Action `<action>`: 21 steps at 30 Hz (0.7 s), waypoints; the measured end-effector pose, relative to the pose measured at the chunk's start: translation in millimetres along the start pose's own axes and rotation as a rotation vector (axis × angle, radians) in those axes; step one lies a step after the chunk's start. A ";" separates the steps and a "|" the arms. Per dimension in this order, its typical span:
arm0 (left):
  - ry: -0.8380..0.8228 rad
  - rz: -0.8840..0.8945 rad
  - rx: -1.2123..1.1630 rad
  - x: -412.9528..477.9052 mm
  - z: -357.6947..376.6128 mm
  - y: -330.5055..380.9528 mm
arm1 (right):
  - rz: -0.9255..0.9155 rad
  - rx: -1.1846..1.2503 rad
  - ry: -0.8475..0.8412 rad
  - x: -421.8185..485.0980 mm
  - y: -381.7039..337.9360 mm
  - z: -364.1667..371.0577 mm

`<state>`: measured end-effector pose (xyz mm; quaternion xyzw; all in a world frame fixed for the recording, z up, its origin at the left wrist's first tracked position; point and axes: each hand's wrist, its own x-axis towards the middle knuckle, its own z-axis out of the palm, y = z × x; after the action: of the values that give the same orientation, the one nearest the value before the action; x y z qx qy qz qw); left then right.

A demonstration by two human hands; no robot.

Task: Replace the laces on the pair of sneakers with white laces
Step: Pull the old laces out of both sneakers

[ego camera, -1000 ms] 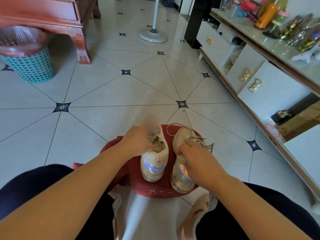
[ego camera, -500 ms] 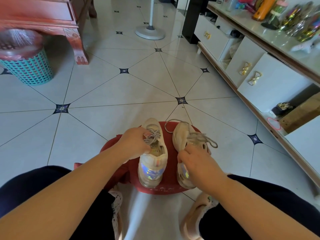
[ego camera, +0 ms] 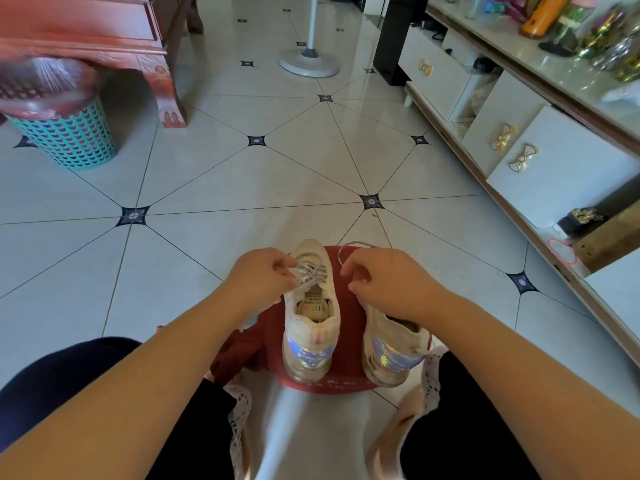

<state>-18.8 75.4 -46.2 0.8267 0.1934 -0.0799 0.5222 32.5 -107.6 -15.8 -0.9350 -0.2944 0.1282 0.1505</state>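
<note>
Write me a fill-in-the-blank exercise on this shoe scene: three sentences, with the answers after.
1. The left sneaker and the right sneaker stand on a round ___ stool.
2. The left hand pinches a grey ___ on the left sneaker.
3. The white drawers carry gold handles shaped like ___.
Answers: red; lace; bows.

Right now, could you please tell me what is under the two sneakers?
The left sneaker and right sneaker stand on a round red stool. The seat beneath their soles and the stool's legs are covered from view.
</note>
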 end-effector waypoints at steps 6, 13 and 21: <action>-0.042 -0.142 -0.422 10.6 -6.5 7.7 | 0.091 0.378 -0.096 28.6 -3.3 5.5; -0.017 -0.238 -0.810 27.0 -10.9 15.9 | 0.008 0.220 -0.037 49.0 -10.4 27.3; 0.135 -0.117 -0.536 26.8 -12.3 19.7 | 0.096 0.363 0.046 54.9 4.1 20.8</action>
<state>12.8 85.2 -33.3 0.6499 0.2896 -0.0008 0.7027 71.4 -74.2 -44.7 -0.9081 -0.2179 0.1647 0.3173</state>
